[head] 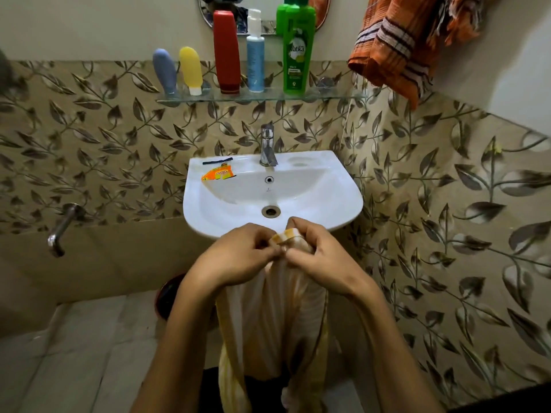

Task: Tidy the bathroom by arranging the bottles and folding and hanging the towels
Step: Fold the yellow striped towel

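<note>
A white towel with yellow stripes [268, 317] hangs down in front of the sink, bunched at its top edge. My left hand [238, 254] and my right hand [319, 260] both pinch that top edge, fingertips almost touching. Several bottles stand in a row on the glass shelf [334, 97]: a grey-blue tube [165, 71], a yellow tube [191, 70], a red bottle [226, 52], a blue pump bottle [255, 55] and a green bottle [299, 49]. An orange checked towel [399, 46] hangs bunched at the upper right wall.
The white sink [343, 201] with its chrome tap [267, 147] is right beyond my hands; an orange sachet [217, 175] and a dark strip lie on its rim. A wall tap [61, 229] sticks out at the left. A dark red bucket [167, 296] stands below the sink.
</note>
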`<state>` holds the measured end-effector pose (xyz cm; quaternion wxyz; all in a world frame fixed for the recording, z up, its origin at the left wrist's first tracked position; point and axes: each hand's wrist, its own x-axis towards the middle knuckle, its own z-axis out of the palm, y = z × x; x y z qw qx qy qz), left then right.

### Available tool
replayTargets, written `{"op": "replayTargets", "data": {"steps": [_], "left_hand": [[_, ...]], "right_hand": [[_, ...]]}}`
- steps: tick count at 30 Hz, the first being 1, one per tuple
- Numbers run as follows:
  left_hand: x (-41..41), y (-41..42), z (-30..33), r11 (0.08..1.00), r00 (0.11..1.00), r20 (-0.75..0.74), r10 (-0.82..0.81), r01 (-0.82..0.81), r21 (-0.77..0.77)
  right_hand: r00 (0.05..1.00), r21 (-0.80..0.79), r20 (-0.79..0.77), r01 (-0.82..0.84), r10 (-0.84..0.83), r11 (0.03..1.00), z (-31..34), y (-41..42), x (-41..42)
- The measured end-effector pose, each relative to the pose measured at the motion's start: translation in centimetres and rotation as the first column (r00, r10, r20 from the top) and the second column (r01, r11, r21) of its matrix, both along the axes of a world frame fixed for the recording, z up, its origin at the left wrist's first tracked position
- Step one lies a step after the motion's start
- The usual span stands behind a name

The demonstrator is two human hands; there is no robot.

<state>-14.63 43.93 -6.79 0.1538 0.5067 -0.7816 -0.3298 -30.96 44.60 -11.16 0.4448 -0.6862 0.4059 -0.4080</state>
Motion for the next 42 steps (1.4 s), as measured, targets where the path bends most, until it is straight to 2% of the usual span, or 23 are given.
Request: {"op": "replayTargets", "data": {"steps": [2,5,8,11,14,16,18,20,22,25,27,30,36,40,42], "left_hand": [[0.0,0.0,0.5,0.997,0.996,-0.084,0.029,-0.035,-0.071],[-0.2,0.3,1.3,0.991,0.979,-0.203,-0.019,-0.009,-0.137],[-0.5,0.4,1.8,0.976,0.966,-0.257,-0.032,-0.026,-0.217],[-0.1,0.1,2.4,0.947,0.915,-0.4,0.046,-0.167,-0.273],[0.6,-0.7,2.2,0.883,0.788,-0.571,0.23,-0.415,-0.218],[1.0,-1.3,1.5,0.849,0.785,-0.498,0.369,-0.503,-0.164],[1.4,-1.7,0.8,0.854,0.843,-0.272,0.464,-0.507,-0.113],[1.7,-1.5,0.5,0.919,0.918,-0.069,0.391,-0.393,-0.025],[1.4,-1.2,0.6,0.98,0.981,-0.011,0.195,-0.194,0.046],[0.4,-0.9,0.2,0.994,0.999,-0.02,-0.047,0.049,0.101],[0.0,-0.9,-0.2,0.993,0.996,0.004,-0.088,0.087,0.083],[0.2,-0.6,-0.4,0.998,0.998,0.012,-0.06,0.06,-0.007],[1.1,0.3,0.2,0.956,0.994,-0.009,-0.106,0.1,-0.277],[1.2,1.1,1.0,0.921,0.976,-0.198,-0.085,0.002,-0.389],[0.9,1.4,1.3,0.903,0.949,-0.311,-0.05,-0.089,-0.42]], "right_hand": [[0.999,0.002,0.043,0.005,-0.005,1.0,0.1,-0.4,-0.4],[0.998,0.034,0.068,0.0,-0.002,0.999,-0.5,-1.0,-0.5],[0.999,0.093,0.018,-0.03,0.029,0.995,-1.7,-1.4,-0.9],[0.998,0.189,-0.06,-0.008,0.019,0.982,-3.5,-1.4,-2.1],[0.999,0.219,-0.037,0.023,-0.016,0.975,-4.2,-1.1,-2.6],[0.999,0.185,-0.039,0.035,-0.029,0.982,-3.7,-1.1,-2.4],[1.0,0.164,0.016,-0.007,0.004,0.987,-3.0,-1.1,-1.9],[0.999,0.149,0.044,-0.012,0.005,0.989,-2.4,-1.2,-1.3],[1.0,0.103,0.019,0.008,-0.01,0.995,-2.1,-1.2,-0.6],[1.0,0.038,0.01,-0.015,0.015,0.999,-1.5,-1.1,0.4],[1.0,-0.01,0.012,-0.017,0.017,1.0,-1.1,-0.9,0.7],[1.0,-0.097,0.004,0.023,-0.022,0.995,-0.9,-0.7,0.6],[0.998,-0.114,-0.037,0.04,-0.044,0.993,-1.0,0.1,-0.1],[0.968,-0.236,-0.208,0.091,-0.142,0.967,-1.3,0.6,-0.1],[0.954,-0.205,-0.207,0.176,-0.218,0.963,-1.8,0.9,0.3]]}}
